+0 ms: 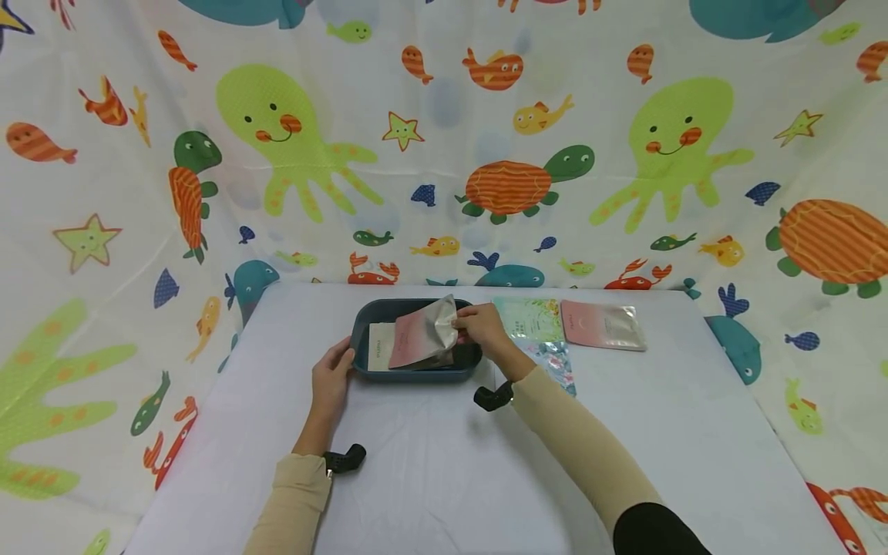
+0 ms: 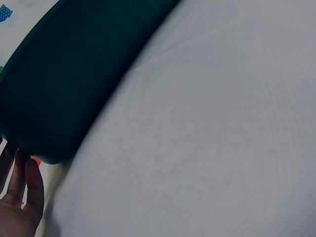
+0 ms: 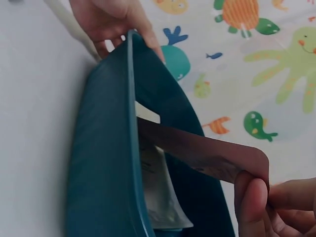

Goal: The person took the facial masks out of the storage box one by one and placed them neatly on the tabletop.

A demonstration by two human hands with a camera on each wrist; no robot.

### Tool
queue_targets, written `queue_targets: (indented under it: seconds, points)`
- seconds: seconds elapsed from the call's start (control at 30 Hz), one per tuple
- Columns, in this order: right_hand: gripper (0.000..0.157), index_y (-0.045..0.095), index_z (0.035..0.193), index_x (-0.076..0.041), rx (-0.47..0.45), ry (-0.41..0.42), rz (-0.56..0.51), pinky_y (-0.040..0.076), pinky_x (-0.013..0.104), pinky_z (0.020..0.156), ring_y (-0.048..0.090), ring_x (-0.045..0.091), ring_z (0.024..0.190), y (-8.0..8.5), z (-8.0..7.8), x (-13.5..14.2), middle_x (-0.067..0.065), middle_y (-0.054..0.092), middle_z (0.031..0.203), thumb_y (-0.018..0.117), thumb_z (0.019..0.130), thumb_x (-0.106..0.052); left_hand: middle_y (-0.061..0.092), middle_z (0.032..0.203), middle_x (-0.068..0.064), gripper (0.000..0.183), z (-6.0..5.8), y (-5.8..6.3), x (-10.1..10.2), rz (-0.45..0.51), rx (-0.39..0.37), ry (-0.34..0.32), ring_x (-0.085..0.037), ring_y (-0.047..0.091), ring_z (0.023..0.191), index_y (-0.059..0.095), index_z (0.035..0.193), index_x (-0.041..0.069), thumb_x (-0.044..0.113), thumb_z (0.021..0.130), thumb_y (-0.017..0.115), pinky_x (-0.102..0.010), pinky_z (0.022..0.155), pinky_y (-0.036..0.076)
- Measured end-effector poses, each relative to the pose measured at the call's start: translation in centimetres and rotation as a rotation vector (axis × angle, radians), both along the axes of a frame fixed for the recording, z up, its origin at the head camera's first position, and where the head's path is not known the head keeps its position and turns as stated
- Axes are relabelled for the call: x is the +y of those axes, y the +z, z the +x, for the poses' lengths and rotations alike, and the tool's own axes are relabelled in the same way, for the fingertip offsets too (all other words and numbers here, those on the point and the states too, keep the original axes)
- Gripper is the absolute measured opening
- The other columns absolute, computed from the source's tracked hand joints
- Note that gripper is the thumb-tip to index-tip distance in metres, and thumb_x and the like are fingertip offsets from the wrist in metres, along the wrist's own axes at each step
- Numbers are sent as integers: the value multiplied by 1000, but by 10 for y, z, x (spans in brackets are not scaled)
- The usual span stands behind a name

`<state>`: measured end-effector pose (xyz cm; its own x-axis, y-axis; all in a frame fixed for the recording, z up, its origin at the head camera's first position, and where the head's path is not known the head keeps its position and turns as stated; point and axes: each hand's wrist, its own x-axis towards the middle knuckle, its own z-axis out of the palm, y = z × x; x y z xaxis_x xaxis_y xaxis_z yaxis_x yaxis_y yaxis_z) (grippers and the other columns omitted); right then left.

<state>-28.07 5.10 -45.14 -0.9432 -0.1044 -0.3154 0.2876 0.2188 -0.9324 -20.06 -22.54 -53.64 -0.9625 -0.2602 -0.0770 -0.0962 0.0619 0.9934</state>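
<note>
A blue-green plastic bin [image 1: 409,376] stands on the table. My left hand [image 1: 333,378] grips its left end; in the right wrist view, the left hand [image 3: 116,19] has one finger over the rim and others outside. My right hand [image 1: 486,331] pinches the right edge of a pink-and-silver foil packet [image 1: 419,335], which slants over the bin. In the right wrist view, the packet's [image 3: 212,150] far end dips below the bin's rim. Beneath it lie a cream packet [image 1: 378,347] and another packet [image 3: 160,187], partly hidden.
Right of the bin lie a green floral packet [image 1: 530,317], a blue patterned packet [image 1: 555,362] partly behind the right wrist, and a second pink-and-silver packet [image 1: 603,325]. A curtain [image 1: 444,154] with sea-animal prints hangs behind the white-covered table [image 1: 430,478].
</note>
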Motion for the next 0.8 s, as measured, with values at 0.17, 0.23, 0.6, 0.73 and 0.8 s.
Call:
queue_targets:
  seconds: [0.17,0.23,0.6,0.73,0.8]
  points:
    - [23,67,111,7,0,-10,-15,54,19,54,60,8,55,1,-2,8,6,65,80,64,90,-2,51,146,-10,45,1,2,1,6,2,-5,-23,50,130,47,143,9,25,102,52,-5,82,47]
    - [24,66,112,8,-5,-14,-27,54,19,54,60,8,54,2,-2,11,6,65,80,64,91,-2,50,147,-10,45,1,2,1,12,-3,-6,-24,49,131,47,144,9,25,102,51,-5,83,47]
    - [23,67,111,5,28,6,-125,54,19,57,59,9,59,12,3,40,7,67,86,65,91,-6,52,144,-10,43,-1,1,0,6,-3,11,-23,51,128,48,142,8,22,102,52,-6,81,48]
    - [27,65,116,6,14,8,-130,54,19,57,59,9,60,15,4,50,4,65,84,64,92,-7,53,143,-10,43,-2,-1,0,3,-3,13,-23,52,127,48,142,8,22,102,52,-6,80,47]
    - [31,62,120,7,1,3,-120,53,18,57,57,8,60,17,4,53,2,65,85,64,93,-8,52,144,-10,44,-1,0,0,9,-6,12,-22,51,128,48,143,8,23,102,51,-6,81,47]
